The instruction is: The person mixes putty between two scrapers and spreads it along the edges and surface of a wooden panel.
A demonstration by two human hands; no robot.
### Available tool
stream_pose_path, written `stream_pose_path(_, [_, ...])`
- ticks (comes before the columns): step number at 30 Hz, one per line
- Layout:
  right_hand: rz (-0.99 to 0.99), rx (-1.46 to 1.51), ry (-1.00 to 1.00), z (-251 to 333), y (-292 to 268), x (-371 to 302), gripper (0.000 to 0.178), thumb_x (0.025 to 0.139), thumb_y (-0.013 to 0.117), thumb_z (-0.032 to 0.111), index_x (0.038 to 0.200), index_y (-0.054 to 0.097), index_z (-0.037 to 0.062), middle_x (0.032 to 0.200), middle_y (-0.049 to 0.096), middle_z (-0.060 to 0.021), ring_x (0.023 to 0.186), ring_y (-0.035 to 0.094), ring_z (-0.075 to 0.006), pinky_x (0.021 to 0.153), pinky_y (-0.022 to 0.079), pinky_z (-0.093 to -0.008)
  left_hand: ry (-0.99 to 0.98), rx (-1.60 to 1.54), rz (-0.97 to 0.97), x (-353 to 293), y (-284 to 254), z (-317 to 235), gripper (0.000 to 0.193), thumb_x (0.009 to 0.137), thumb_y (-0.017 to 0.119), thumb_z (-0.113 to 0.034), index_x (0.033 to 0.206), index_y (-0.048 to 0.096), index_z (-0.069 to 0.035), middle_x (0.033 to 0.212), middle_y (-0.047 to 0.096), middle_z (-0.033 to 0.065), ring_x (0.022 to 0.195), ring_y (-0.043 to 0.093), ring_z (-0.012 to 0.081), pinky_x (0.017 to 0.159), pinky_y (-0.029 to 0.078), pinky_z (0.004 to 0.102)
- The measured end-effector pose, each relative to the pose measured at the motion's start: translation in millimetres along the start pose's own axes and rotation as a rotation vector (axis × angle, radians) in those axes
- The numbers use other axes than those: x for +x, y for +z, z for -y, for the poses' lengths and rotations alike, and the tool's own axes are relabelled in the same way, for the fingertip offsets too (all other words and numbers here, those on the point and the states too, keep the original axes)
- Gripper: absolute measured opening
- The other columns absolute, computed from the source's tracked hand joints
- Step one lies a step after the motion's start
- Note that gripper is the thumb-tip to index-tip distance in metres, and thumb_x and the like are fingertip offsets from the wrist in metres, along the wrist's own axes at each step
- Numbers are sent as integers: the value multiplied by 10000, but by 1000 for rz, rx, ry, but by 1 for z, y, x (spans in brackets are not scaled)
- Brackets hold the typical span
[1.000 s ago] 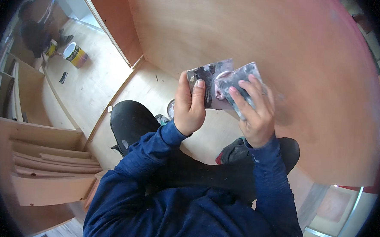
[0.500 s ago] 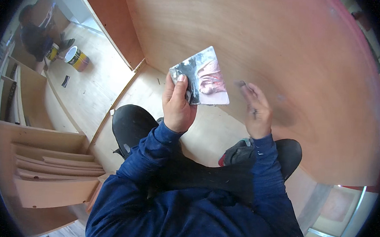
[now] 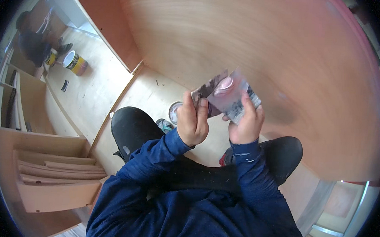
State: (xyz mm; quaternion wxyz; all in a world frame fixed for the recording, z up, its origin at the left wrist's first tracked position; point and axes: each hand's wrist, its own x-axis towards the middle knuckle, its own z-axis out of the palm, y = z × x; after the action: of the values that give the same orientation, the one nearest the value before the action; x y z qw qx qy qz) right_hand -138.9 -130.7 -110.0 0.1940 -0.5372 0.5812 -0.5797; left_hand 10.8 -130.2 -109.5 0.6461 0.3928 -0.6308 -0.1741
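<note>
My left hand [image 3: 192, 123] is closed on a flat scraper plate [image 3: 209, 86], dark and smeared, tilted so that it shows partly behind the other one. In my right hand [image 3: 247, 123] is a second thin scraper plate [image 3: 235, 106], greyish with dark patches, held by the fingers and thumb. A lump of pink putty [image 3: 224, 87] sits on its upper left part, close against the left plate. The two plates meet or overlap in front of my knees; the exact contact is blurred.
Beneath my hands, a round tin [image 3: 174, 112] stands on the floor. A large wooden panel [image 3: 262, 45] rises ahead and right. At far left a person [image 3: 30, 43] crouches by a yellow and black bucket [image 3: 75, 64]. Left of me, a wooden cabinet [image 3: 59, 195] holds stacked boards.
My hands have come together. The left plate has tilted and moved right, and the right hand's plate now faces up with pink putty on it. The round tin has come into sight.
</note>
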Motion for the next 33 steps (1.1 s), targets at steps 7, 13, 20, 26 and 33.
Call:
stream_pose_path(7, [56,-192,-561,40,-31,9,310,975,504,127,1256,533,-1,1154,619,-151,1072,626,-286,782,574,-405,-989,-796,-1,31,-8,-20,251,1009,370,-140,1228,422,-30,1111,578,112,913,662,208,772,605,379])
stream_pose_path(13, [354,-75,-657,24,-20,-5,751,664,511,-240,1314,573,132,1290,533,-207,1190,555,-399,960,495,-412,-838,-879,-118,20,-2,-10,270,985,482,-202,1209,516,-56,900,571,13,768,553,99,663,452,255])
stream_pose_path(20, [515,-785,-603,11,-71,21,549,686,591,-114,1189,666,93,1240,605,-149,1224,543,-336,956,458,-413,-789,-905,-155,27,-8,-4,276,978,461,-177,1208,508,-31,950,600,60,788,591,129,674,469,260])
stream_pose_path(26, [443,-611,-726,56,-61,21,459,709,650,-5,1154,691,99,1239,631,-127,1222,541,-364,944,424,-482,-449,-475,-25,14,2,0,254,973,459,-160,1173,497,-7,934,601,64,799,594,138,663,498,286])
stream_pose_path(33, [463,-487,-761,63,-54,31,597,627,534,-146,1165,682,65,1220,644,-143,1238,520,-415,995,424,-463,-702,-713,-47,17,4,-14,194,992,445,-118,1145,503,-13,920,584,27,787,552,86,684,450,236])
